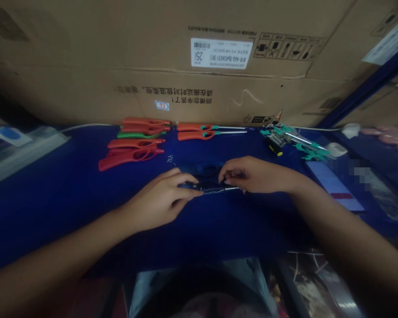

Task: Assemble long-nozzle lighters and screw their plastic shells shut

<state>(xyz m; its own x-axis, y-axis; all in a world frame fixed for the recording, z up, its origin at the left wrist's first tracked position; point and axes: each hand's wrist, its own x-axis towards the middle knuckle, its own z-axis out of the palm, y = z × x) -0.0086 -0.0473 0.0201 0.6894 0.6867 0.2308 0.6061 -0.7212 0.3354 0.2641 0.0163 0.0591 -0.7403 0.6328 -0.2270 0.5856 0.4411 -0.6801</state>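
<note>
Blue casing (211, 183) btwn L hand (172, 194) & R hand (240, 173).

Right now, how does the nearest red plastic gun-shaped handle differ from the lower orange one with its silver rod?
The orange plastic handle has a silver rod; the red plastic handle shows none. The red handle slants; the orange handle lies nearly level. Both grips point left.

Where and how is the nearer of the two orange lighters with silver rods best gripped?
Probably by its broad orange handle at the left end, coming from the near side: the nearer lighter lies flat, the other lighter sits close behind, and the thin silver rod offers less to hold.
</note>
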